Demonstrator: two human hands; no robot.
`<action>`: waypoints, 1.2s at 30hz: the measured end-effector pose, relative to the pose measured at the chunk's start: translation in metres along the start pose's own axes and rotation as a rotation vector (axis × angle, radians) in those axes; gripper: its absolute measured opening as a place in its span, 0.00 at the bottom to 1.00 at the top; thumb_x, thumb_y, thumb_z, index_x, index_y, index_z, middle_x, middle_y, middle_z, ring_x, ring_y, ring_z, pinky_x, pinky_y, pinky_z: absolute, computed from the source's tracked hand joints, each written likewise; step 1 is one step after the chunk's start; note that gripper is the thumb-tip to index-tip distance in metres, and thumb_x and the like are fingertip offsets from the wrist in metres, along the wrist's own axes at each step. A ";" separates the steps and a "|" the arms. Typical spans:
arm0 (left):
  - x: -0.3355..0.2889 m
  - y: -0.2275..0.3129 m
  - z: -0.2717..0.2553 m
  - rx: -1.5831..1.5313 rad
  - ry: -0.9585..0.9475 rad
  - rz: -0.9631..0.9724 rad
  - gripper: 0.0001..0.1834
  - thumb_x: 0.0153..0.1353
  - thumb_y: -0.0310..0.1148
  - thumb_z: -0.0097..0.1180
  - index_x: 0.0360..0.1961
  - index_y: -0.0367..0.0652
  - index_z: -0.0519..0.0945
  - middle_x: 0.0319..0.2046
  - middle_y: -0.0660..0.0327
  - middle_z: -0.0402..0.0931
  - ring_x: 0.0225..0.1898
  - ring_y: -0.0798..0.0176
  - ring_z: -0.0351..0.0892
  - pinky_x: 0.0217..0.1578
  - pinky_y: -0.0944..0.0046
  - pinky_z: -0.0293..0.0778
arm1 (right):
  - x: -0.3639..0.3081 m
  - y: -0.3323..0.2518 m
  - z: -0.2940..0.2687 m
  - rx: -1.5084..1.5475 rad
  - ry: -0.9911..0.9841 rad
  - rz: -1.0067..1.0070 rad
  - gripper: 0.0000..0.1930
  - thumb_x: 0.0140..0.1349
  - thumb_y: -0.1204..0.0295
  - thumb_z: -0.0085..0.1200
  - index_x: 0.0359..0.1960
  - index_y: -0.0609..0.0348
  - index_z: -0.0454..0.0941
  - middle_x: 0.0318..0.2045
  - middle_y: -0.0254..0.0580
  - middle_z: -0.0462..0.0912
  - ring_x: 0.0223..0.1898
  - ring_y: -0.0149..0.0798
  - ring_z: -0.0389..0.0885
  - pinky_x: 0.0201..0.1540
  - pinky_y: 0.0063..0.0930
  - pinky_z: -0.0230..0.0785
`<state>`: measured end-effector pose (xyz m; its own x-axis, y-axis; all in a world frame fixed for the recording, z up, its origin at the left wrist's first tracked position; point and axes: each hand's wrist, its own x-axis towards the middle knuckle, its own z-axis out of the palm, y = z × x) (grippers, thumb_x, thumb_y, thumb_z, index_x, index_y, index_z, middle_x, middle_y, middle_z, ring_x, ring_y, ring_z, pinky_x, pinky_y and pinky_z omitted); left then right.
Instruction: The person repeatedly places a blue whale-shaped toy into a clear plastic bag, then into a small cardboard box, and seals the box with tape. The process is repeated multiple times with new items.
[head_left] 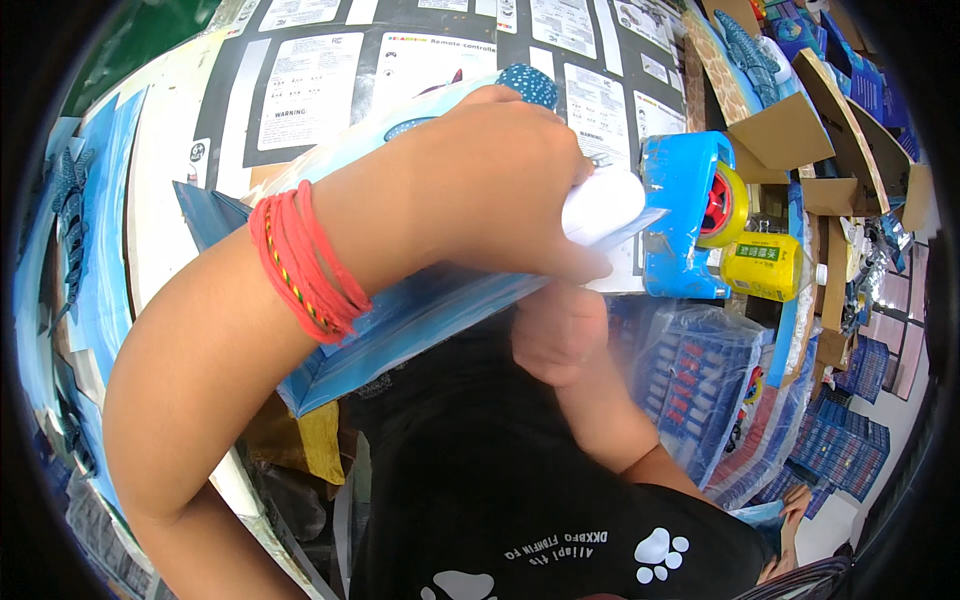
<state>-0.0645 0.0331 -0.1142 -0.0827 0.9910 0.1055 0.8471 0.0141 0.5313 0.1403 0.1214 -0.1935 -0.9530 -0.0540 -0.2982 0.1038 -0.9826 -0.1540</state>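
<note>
Reaches from the lower left across the table [160, 240] in the head view with the left hand [510, 170], worn with red cords [305, 265] at the wrist. Bends the left fingers nearly closed about a white rounded piece [605, 205], with the thumb along its lower side. Has that piece above the table's right end, just beside a blue tape dispenser [670, 235]. Keeps the right hand [560, 335] just below, by the table's near edge, blurred, with fingers folded in; cannot tell if gripping anything. Shows a blue box [440, 310] with open flaps under the left forearm, slanting along the near edge, and black-and-white printed sheets [305, 95] toward the far edge. Includes a yellow tape roll [737, 205] at the dispenser and a yellow-labelled bottle [760, 268] beside it, near the right edge. Takes in, beyond that edge, open cardboard cartons [785, 140], plastic-wrapped blue packages [690, 390] lower down, and another person's hand [795, 502] farther off.
</note>
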 end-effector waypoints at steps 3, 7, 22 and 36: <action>-0.001 0.000 0.004 0.046 0.025 0.016 0.35 0.57 0.60 0.61 0.51 0.37 0.84 0.33 0.47 0.86 0.63 0.43 0.74 0.66 0.49 0.61 | -0.002 0.017 0.023 -0.716 0.456 -0.368 0.10 0.70 0.72 0.57 0.48 0.62 0.75 0.24 0.34 0.82 0.18 0.27 0.79 0.24 0.17 0.74; -0.001 0.002 -0.004 0.051 -0.061 -0.009 0.35 0.60 0.61 0.59 0.54 0.39 0.83 0.32 0.48 0.86 0.65 0.45 0.72 0.68 0.49 0.59 | -0.004 0.010 0.032 -1.829 0.436 -0.834 0.10 0.64 0.76 0.62 0.44 0.66 0.79 0.26 0.43 0.86 0.22 0.33 0.85 0.24 0.23 0.74; -0.003 0.003 0.001 0.048 -0.049 -0.034 0.40 0.60 0.64 0.56 0.57 0.36 0.80 0.44 0.45 0.83 0.61 0.46 0.74 0.67 0.48 0.59 | -0.001 0.023 0.020 -1.061 0.357 -0.550 0.10 0.78 0.70 0.44 0.46 0.62 0.76 0.20 0.35 0.75 0.14 0.26 0.68 0.16 0.18 0.60; -0.093 0.037 -0.108 0.177 -0.443 -0.045 0.56 0.41 0.67 0.71 0.70 0.50 0.70 0.58 0.49 0.75 0.68 0.37 0.63 0.70 0.37 0.51 | -0.005 0.025 0.000 -0.591 0.110 -0.290 0.43 0.72 0.52 0.55 0.75 0.46 0.37 0.66 0.47 0.62 0.63 0.48 0.72 0.61 0.53 0.70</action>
<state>-0.0823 -0.0725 -0.0135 0.0781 0.9499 -0.3028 0.9274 0.0422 0.3716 0.1471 0.0971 -0.1958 -0.9344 0.2470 -0.2567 0.0162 -0.6904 -0.7232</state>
